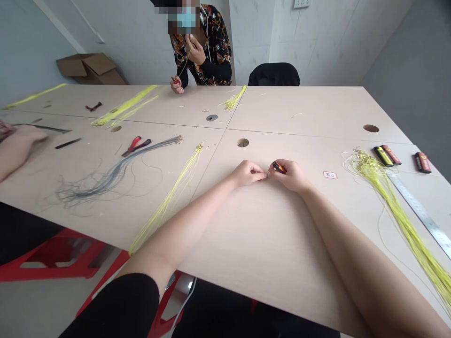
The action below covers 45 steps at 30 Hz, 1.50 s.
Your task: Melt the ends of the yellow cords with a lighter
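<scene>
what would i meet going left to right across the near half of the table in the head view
Another person's forearm, slim black tool, red-and-black pliers, left hand, right hand holding a small dark object, small label, yellow strand bundle.

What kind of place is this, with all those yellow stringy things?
Probably a workshop for handwork: bundles of yellow strands lie on a big table, red-handled pliers lie there too, and a person across it holds a thin strand.

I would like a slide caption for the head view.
Left hand close beside right hand, which holds a small dark object; bundled yellow strands lie farther right.
</scene>
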Available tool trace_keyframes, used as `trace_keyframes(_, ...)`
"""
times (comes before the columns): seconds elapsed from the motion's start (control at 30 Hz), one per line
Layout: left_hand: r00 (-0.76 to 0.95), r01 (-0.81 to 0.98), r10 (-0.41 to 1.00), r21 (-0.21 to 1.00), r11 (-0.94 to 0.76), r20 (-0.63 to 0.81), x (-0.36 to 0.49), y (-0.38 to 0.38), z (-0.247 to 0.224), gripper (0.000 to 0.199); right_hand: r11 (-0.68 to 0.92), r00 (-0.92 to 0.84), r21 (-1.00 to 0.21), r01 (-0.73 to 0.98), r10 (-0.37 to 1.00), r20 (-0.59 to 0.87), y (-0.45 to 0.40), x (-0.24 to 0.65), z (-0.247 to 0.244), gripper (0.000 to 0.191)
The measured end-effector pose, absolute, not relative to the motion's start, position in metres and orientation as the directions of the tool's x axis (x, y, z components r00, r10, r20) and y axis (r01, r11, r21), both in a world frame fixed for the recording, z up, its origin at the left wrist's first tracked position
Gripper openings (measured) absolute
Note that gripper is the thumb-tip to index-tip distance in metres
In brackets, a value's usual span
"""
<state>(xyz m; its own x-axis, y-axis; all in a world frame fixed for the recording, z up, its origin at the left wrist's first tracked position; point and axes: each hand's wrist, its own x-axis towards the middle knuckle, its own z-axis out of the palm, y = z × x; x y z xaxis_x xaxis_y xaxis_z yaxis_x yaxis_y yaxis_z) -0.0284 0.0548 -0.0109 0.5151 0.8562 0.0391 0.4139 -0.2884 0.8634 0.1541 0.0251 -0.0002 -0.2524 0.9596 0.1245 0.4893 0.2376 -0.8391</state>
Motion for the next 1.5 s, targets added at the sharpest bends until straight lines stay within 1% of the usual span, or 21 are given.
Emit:
trace_keyframes(0.1,0.544,0.422,0.839,0.857,-0.296,0.021,-0.0281,0.0543,-0.0095,0.026,0.245,-0.260,-0.835,0.492,0.957,0.128,0.0254,0.1543,-0.0007,0.014)
trace_keyframes(0.47,0.529,0.429,0.849,0.859,-0.280,0.013,-0.0274,0.0544,-0.0088,0.023,0.244,-0.253,-0.830,0.502,0.959,0.129,0.0250,0.1535,-0.0004,0.014)
trace_keyframes(0.93,0.532,0.401,0.846,0.872,-0.280,0.028,-0.0279,0.0557,-0.0109,0.027,0.229,-0.247,-0.829,0.510,0.962,0.114,0.0246,0.1534,0.0012,0.015)
trace_keyframes(1.5,0.529,0.383,0.848,0.886,-0.261,0.021,-0.0280,0.0550,-0.0099,0.025,0.245,-0.249,-0.826,0.507,0.960,0.131,0.0241,0.1533,0.0016,0.013)
